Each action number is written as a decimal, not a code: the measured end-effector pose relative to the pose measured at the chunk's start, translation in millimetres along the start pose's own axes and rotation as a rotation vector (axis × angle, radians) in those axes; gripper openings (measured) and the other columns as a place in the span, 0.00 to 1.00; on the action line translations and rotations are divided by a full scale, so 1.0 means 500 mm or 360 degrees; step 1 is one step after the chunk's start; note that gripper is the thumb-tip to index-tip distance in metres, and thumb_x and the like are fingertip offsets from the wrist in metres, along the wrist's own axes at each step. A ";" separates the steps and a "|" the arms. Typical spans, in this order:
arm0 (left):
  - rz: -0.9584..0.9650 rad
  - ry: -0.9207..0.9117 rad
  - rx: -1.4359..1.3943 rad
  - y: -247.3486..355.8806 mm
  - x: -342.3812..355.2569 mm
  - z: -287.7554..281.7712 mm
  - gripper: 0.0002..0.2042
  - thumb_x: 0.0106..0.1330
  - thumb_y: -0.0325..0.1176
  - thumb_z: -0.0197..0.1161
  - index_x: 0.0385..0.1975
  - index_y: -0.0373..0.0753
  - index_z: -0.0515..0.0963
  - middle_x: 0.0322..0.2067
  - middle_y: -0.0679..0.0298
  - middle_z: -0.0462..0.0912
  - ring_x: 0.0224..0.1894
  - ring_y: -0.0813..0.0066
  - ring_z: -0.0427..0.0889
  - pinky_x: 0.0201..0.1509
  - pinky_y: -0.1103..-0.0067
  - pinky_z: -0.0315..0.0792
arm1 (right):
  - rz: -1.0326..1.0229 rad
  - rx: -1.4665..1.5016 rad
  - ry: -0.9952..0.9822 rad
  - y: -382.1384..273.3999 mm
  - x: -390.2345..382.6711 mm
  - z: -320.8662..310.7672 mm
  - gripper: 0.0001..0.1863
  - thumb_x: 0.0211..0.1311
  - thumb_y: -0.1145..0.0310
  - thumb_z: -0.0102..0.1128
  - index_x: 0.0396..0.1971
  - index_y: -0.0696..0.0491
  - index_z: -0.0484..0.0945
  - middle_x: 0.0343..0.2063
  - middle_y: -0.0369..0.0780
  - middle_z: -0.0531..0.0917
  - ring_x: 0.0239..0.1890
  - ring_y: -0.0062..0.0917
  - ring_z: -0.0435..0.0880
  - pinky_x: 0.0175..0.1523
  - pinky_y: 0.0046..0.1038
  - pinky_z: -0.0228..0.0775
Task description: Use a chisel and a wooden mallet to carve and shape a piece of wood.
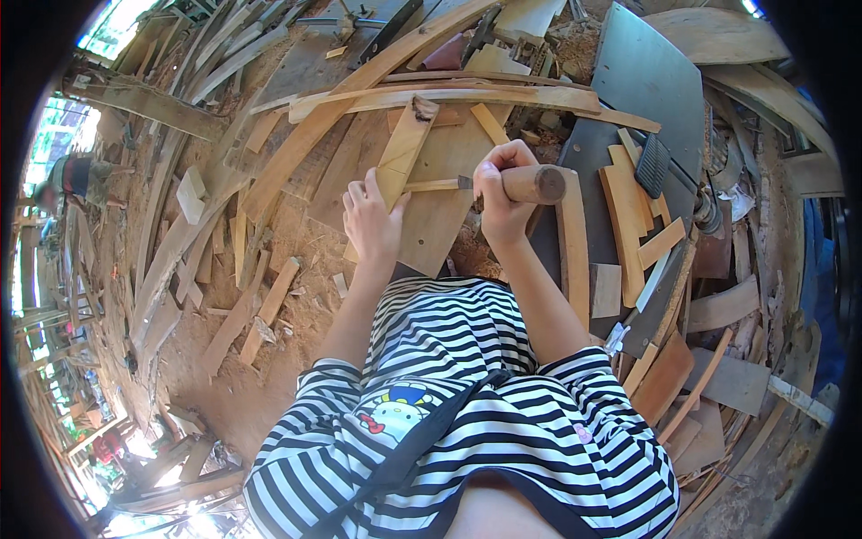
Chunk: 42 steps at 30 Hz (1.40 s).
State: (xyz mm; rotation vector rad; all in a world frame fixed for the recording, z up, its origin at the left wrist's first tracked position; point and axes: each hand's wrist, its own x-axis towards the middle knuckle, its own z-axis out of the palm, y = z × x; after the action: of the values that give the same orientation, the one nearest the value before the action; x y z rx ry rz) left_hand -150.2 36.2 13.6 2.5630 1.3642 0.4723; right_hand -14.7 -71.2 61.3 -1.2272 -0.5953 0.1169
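Observation:
My right hand (505, 198) is closed around a chisel (537, 185) with a thick, round wooden handle. Its narrow blade points left, and the tip meets or nearly meets the right edge of a light wooden block (407, 148). That block lies tilted on a flat board (446, 226) in front of me, and its far end has a dark, rough patch. My left hand (373, 225) grips the near part of the block, fingers on its left side and thumb toward the blade. The fingers partly hide the block's near end.
Long curved wooden strips (449, 95) lie across the far side of the board. To the right, a dark tabletop (575, 153) carries wood offcuts (620, 202) and a black brush (653, 166). Scrap wood (269, 310) and sawdust cover the ground at left. A person (85, 180) is at the far left.

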 end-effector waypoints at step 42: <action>0.0519 -0.0593 -0.2174 0.226 0.091 -0.147 0.07 0.58 0.24 0.60 0.34 0.35 0.83 0.20 0.78 0.70 0.22 0.92 0.67 0.27 0.88 0.63 | 0.0480 -0.2037 -0.0342 -0.054 -0.102 -0.347 0.28 0.59 0.61 0.64 0.54 0.60 0.66 0.45 0.51 0.79 0.44 0.40 0.82 0.52 0.38 0.72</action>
State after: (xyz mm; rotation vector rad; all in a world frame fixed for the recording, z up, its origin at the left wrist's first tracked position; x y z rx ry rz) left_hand -66.7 13.2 126.7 1.5360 0.2229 0.6189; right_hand 20.8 -248.3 31.4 -2.5719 -0.6747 0.1211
